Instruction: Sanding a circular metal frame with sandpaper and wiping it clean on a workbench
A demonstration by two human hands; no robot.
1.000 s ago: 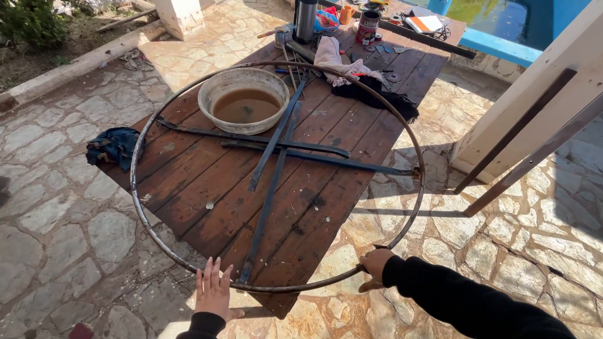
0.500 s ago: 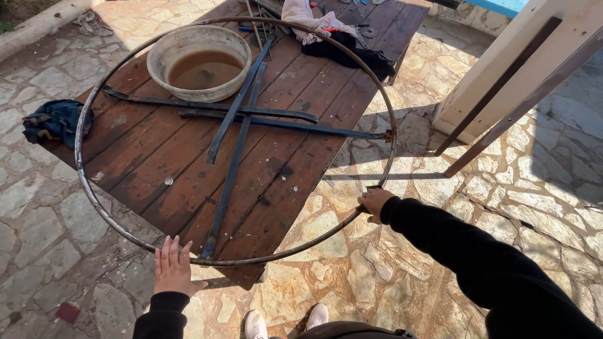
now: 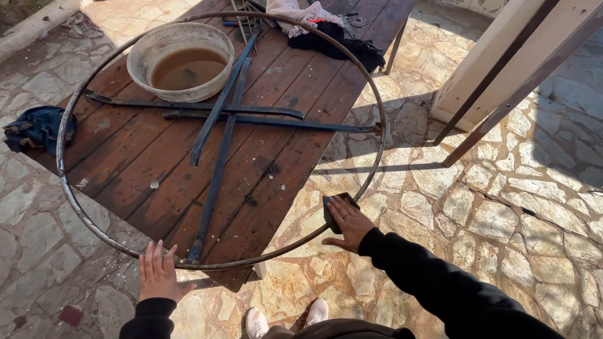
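Since a moment ago my view has dropped closer over the dark brown slatted wooden desk, and my right hand has slid along the large rusty round metal hoop toward the desk's near right corner. That hoop lies flat on the desk, overhanging its near and right edges, with long dark flat metal bars crossed inside it. My right hand's grip is pressed flat on a small dark rubbing pad against the hoop's near right arc, fingers spread, not clenched. My left hand rests open on the hoop's near rim by the desk's near edge, steadying it.

I judge I am rubbing the hoop clean, section by section; the next move calls for firm pressure while shifting the pad along the rim.

A round pale basin of brown water sits by the far left edge, a crumpled blue cloth at the left corner. Irregular stone paving surrounds us, sunlit outdoors.
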